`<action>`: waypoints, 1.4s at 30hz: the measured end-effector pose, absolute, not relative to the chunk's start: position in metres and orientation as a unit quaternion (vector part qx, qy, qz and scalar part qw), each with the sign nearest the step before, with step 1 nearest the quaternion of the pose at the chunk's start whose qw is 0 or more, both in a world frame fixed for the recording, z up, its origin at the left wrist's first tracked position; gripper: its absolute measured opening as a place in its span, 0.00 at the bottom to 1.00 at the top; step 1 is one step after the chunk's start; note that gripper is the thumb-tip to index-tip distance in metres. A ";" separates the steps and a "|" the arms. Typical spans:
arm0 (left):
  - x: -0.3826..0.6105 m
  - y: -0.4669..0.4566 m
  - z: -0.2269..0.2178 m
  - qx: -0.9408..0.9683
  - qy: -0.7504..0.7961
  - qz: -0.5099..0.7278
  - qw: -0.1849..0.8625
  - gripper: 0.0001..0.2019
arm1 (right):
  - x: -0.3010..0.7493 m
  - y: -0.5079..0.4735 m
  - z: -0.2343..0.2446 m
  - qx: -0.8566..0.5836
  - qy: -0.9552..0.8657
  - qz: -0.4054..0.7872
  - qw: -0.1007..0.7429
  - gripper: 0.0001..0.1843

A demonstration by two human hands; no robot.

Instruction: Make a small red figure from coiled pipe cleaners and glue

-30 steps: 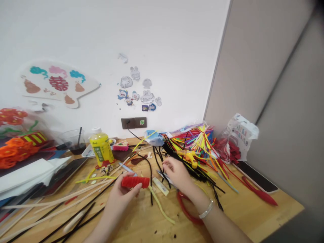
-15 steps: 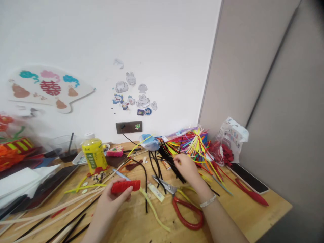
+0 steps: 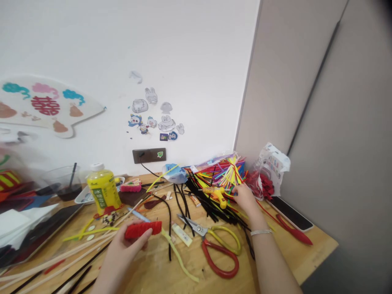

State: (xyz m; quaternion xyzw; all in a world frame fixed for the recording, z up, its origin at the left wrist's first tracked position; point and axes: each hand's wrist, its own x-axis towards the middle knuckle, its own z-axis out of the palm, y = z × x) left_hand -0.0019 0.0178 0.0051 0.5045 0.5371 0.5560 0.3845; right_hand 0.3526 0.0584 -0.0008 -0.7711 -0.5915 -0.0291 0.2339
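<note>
My left hand (image 3: 130, 245) is closed around a ridged red roll (image 3: 143, 230), which looks wound from fuzzy stem and lies nearly level above the table. By its right end a pale yellow pipe cleaner (image 3: 180, 257) runs toward the front. My right hand (image 3: 246, 200) reaches to the back right with its fingers drawn together, right beside a yellow glue gun (image 3: 219, 194) lying on black pipe cleaners (image 3: 203, 200). What is between those fingers, if anything, is hidden. Partly open scissors (image 3: 220, 261) with red and yellow handles lie between my hands.
Colourful pipe cleaners (image 3: 232, 173) are heaped by the wall. A phone (image 3: 292, 213), a red tapered piece (image 3: 294, 229) and a bag (image 3: 274, 165) stand or lie at the right. A yellow-labelled bottle (image 3: 104, 190), a cup (image 3: 69, 183) and pale sticks (image 3: 61, 257) are left.
My right hand has moved right, and the yellow glue gun now shows beside it on the black pipe cleaners. The view has turned slightly right. My left hand keeps the red roll.
</note>
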 end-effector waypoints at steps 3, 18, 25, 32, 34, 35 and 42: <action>0.000 0.018 0.003 0.504 0.530 0.565 0.382 0.20 | 0.351 0.055 -0.002 -0.760 -0.624 0.027 0.179 0.08; 0.000 0.013 0.011 0.519 0.542 0.542 0.378 0.21 | 0.352 0.050 0.010 -0.741 -0.564 0.037 0.363 0.10; 0.001 0.012 0.011 0.509 0.536 0.549 0.390 0.22 | 0.351 0.050 0.025 -0.588 -0.452 0.068 0.668 0.14; 0.003 0.014 0.006 0.496 0.514 0.557 0.424 0.25 | 0.379 0.005 0.054 -0.100 -0.202 0.252 0.941 0.10; 0.003 0.014 0.002 0.491 0.489 0.570 0.442 0.28 | 0.375 -0.007 0.062 -0.068 -0.247 0.251 0.933 0.08; 0.004 0.014 0.000 0.489 0.471 0.578 0.452 0.29 | 0.369 -0.010 0.065 -0.080 -0.284 0.251 0.922 0.07; 0.008 0.006 -0.004 0.524 0.386 0.552 0.520 0.26 | 0.271 0.004 0.050 -0.351 -0.587 0.245 0.687 0.19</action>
